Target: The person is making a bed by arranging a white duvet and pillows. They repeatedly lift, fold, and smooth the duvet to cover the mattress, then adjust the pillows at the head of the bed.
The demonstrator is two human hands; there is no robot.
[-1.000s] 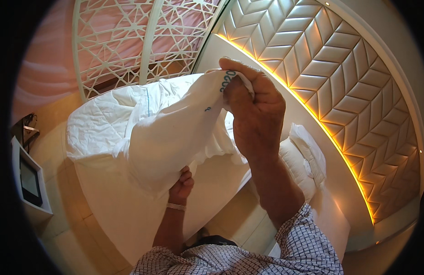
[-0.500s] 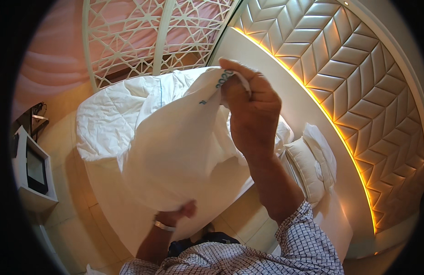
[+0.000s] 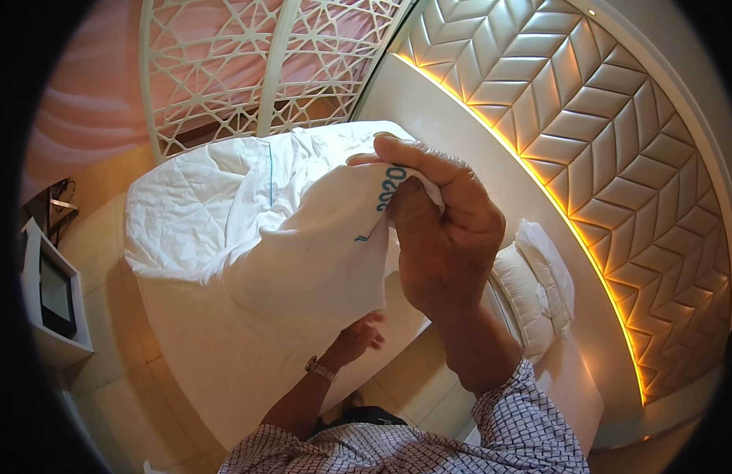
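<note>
Padded cream wall panels in a chevron pattern, lit along their lower edge by a warm strip of light, curve round the right side of a bedroom, and a white lattice screen stands beyond the far end of the bed. That bed is covered by a rumpled white quilt, and two white pillows lie stacked at its head end, close to the lit wall. Near the left rim, a small white stand with a dark screen sits on the pale tiled floor. Raised above the bed is a white pillowcase with blue stitched trim near its upper corner. Its top corner is caught by the right hand, whose fingers are closed in a pinch on the cloth just beside the blue trim, thumb underneath. From there the fabric hangs down and to the left, draping over the middle of the bed. At the lower edge of the cloth is the left hand, wearing a wristwatch; its fingers are curled against or just under the hem, and whether they actually grip it cannot be told. Both forearms come up from a checked shirt at the bottom.
</note>
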